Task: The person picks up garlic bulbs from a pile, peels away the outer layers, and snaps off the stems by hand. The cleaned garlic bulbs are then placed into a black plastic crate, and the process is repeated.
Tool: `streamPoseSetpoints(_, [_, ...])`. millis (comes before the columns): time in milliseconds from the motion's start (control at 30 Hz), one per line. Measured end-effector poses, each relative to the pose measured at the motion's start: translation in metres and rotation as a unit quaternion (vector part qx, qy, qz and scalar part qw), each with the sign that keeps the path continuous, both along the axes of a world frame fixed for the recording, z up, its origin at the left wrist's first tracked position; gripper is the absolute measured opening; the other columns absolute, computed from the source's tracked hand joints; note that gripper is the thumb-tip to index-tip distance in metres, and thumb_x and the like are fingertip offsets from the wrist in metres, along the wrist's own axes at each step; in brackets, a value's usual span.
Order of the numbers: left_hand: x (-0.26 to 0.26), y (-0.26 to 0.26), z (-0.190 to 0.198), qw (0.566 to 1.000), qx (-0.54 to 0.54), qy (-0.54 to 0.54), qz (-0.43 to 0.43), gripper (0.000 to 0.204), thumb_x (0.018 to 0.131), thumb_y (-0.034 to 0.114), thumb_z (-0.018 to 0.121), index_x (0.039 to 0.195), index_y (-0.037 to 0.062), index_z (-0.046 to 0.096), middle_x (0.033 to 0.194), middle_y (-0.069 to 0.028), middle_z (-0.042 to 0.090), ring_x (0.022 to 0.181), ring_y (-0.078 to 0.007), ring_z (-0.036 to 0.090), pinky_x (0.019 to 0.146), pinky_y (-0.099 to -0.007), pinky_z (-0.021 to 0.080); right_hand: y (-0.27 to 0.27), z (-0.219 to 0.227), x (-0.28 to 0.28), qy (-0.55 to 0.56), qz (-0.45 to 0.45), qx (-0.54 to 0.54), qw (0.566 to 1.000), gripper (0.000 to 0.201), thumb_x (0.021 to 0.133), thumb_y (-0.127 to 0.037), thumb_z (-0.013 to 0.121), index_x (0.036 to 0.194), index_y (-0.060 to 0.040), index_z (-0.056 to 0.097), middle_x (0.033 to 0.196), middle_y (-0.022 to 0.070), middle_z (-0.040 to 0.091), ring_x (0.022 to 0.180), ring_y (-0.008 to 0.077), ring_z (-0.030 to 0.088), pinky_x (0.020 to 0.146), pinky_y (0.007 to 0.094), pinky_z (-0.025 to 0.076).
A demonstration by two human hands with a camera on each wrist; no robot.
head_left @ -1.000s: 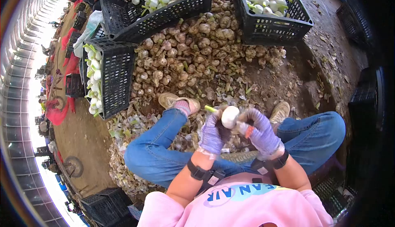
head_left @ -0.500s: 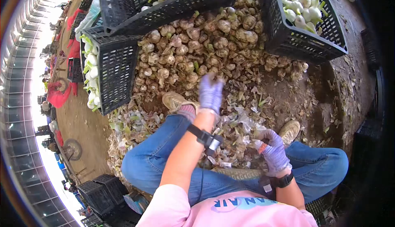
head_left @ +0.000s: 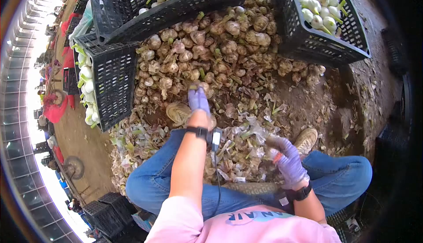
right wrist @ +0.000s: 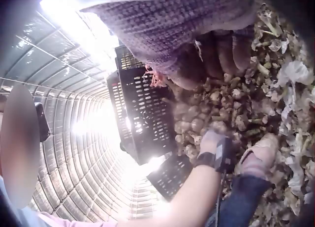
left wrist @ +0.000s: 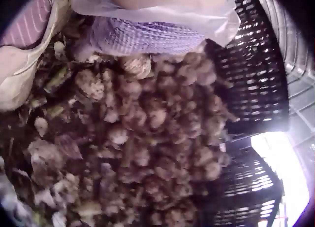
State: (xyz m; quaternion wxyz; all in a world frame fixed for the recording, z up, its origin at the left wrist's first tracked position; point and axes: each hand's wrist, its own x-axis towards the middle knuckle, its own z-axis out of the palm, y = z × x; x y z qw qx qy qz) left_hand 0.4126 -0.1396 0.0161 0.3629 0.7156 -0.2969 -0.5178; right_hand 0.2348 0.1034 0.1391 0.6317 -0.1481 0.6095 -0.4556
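My left hand (head_left: 199, 101), in a purple knit glove, reaches into the pile of unpeeled garlic (head_left: 229, 49). Its fingertips are right at a garlic bulb (head_left: 205, 89); I cannot tell whether they grip it. In the left wrist view, the purple glove (left wrist: 147, 37) covers the fingers, with a pale bulb (left wrist: 138, 67) at its edge. My right hand (head_left: 288, 161), gloved alike, hangs above the right leg, fingers loosely curled and nothing visible in them. The right wrist view shows the bent fingers (right wrist: 224, 54) and orange-pink threads (right wrist: 156, 78) by the thumb.
Black crates with cleaned white garlic stand at the left (head_left: 115, 89), the back (head_left: 176, 14) and the back right (head_left: 326, 51). Peeled skins and stems (head_left: 238, 159) litter the ground between the shoes. The bent legs (head_left: 163, 172) frame the near side.
The white bulb seen between both hands a second ago is out of them. My left hand has gone forward to the pile, then left across it. The right hand has withdrawn toward the right knee.
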Motion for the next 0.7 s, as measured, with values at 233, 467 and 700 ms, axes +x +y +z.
streamPoseSetpoints(233, [-0.021, 0.116, 0.126, 0.898, -0.03, 0.252, -0.361, 0.064, 0.069, 0.009, 0.075, 0.124, 0.0047, 0.044, 0.109, -0.0044, 0.053, 0.098, -0.0149, 0.052, 0.086, -0.0259, 0.044, 0.006, 0.032, 0.012, 0.175, -0.04, -0.172, 0.969, 0.03, 0.084, -0.007, 0.055, 0.112, 0.0032, 0.055, 0.103, 0.0091, 0.058, 0.1, 0.0174, 0.055, 0.089, 0.0282, 0.041])
streamPoseSetpoints(467, [-0.019, 0.196, 0.207, 0.848, -0.149, 0.004, -0.509, 0.068, 0.064, 0.015, 0.079, 0.12, 0.0004, 0.043, 0.108, -0.0117, 0.054, 0.099, -0.0191, 0.053, 0.087, -0.0308, 0.044, 0.035, 0.061, 0.028, 0.075, -0.102, -0.216, 0.968, 0.028, 0.084, -0.012, 0.06, 0.108, 0.0025, 0.056, 0.099, 0.009, 0.06, 0.09, 0.0135, 0.056, 0.079, 0.0269, 0.045])
streamPoseSetpoints(700, [0.002, 0.232, 0.227, 0.751, -0.383, -0.154, -0.515, 0.067, 0.059, 0.016, 0.082, 0.115, 0.0021, 0.049, 0.106, -0.0146, 0.055, 0.097, -0.0262, 0.057, 0.084, -0.0341, 0.047, 0.062, 0.079, 0.032, 0.026, -0.078, -0.218, 0.972, 0.019, 0.081, -0.013, 0.066, 0.094, -0.0003, 0.062, 0.084, 0.0025, 0.063, 0.076, 0.0076, 0.056, 0.068, 0.0222, 0.047])
